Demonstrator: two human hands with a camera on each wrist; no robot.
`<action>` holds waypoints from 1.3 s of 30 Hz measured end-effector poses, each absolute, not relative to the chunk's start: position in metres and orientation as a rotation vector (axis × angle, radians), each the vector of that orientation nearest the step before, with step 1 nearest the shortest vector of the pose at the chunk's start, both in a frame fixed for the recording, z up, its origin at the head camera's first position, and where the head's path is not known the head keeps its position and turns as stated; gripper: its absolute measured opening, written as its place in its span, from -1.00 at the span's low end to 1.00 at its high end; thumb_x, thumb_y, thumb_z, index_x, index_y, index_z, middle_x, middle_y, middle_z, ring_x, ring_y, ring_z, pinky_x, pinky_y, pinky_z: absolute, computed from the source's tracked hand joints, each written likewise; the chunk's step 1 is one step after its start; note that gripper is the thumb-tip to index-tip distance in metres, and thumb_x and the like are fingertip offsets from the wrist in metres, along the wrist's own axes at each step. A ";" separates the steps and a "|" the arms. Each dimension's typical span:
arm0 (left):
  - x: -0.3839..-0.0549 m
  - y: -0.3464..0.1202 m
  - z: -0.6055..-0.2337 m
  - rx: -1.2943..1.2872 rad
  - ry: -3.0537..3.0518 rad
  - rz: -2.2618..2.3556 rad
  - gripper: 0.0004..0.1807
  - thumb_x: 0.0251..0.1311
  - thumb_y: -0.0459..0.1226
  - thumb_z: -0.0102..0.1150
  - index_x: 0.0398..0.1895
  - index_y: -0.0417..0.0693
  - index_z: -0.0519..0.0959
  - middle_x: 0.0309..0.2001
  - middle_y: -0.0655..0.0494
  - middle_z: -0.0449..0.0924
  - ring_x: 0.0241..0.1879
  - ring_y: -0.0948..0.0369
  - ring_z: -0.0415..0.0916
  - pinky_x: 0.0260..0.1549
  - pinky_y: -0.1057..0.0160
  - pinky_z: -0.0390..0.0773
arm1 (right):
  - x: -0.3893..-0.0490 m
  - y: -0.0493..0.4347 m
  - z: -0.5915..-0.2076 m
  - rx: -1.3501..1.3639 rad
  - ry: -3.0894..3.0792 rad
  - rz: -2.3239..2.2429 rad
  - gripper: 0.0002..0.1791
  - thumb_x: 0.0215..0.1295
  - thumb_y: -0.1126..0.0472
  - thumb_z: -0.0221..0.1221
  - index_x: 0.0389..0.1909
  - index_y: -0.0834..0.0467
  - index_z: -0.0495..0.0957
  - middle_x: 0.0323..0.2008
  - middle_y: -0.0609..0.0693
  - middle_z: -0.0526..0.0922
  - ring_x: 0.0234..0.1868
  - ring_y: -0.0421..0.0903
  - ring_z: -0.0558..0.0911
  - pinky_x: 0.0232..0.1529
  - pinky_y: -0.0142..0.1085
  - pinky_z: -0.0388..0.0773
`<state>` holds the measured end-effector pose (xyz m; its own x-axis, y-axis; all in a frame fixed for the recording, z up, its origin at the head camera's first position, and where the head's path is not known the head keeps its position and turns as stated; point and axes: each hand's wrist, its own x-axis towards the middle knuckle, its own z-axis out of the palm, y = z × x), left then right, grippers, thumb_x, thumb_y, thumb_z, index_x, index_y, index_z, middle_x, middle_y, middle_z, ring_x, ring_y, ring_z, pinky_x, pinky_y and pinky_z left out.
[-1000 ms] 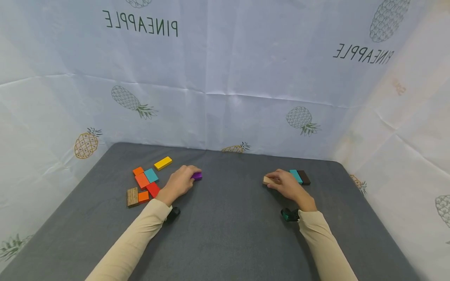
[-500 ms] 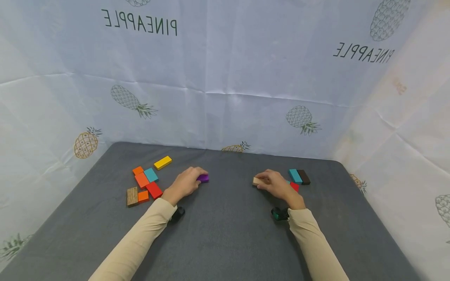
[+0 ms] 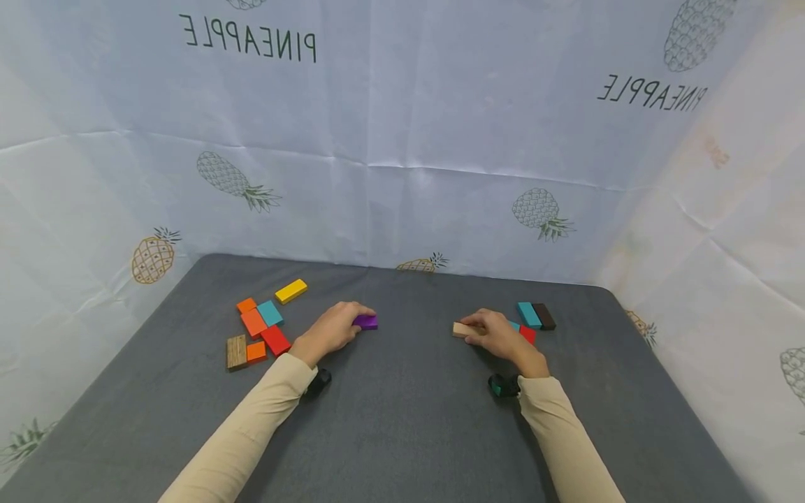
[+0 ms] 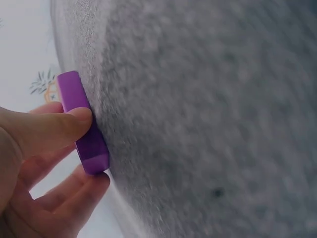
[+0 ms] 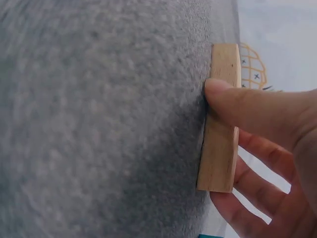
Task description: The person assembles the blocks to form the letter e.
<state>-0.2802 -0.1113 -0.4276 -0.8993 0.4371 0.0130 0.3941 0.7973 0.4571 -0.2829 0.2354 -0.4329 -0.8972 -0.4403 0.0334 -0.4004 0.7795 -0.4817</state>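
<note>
A purple block (image 4: 94, 144) is pinched between the thumb and fingers of my left hand (image 3: 332, 330), down at the grey tabletop. In the left wrist view the thumb lies across the block's near side. My right hand (image 3: 499, 337) grips a pale wooden block (image 5: 218, 153) the same way, its thumb over one long face and the fingers behind. Seen from the head, part of each block is covered by the hand. Just behind the right hand lie a red block (image 3: 527, 334) and a partly hidden light-blue block (image 3: 514, 326).
On the left side lie a yellow block (image 3: 291, 291), a teal block (image 3: 270, 314), a red block (image 3: 275, 341), a brown wood-grain block (image 3: 236, 352) and several orange blocks (image 3: 254, 323). A teal block (image 3: 530, 315) and a dark brown block (image 3: 544, 316) sit at the right. A pineapple-print curtain (image 3: 402, 140) hangs behind.
My left hand has moved right with the purple block. My right hand has slid left with the wooden block, then slightly nearer, uncovering the red block behind it.
</note>
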 end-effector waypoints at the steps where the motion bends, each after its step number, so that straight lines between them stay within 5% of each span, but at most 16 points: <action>1: -0.280 -0.110 -0.427 0.668 2.887 0.706 -0.56 0.28 -0.50 0.15 0.23 -0.12 0.57 0.22 -0.12 0.57 0.19 0.00 0.52 0.17 -0.03 0.53 | -0.283 0.235 -0.433 -0.687 2.885 -0.758 -0.62 0.25 0.27 0.32 0.08 0.29 0.63 -0.05 0.17 0.66 0.00 0.12 0.61 0.10 0.08 0.54; 39: -0.281 -0.053 -0.429 0.690 2.831 0.760 -0.64 0.29 -0.46 0.19 0.12 -0.08 0.66 0.15 -0.06 0.64 0.17 0.03 0.56 0.14 0.06 0.57 | -0.286 0.166 -0.438 -0.793 2.896 -0.743 -0.66 0.25 0.22 0.33 0.04 0.20 0.69 -0.11 0.06 0.71 -0.07 -0.01 0.65 0.06 -0.05 0.59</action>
<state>-0.2811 -0.0528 -0.4287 -0.8870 0.4618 -0.0066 0.3963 0.7684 0.5024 -0.2864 0.1664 -0.4378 -0.8676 -0.4912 0.0777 -0.4680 0.7535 -0.4617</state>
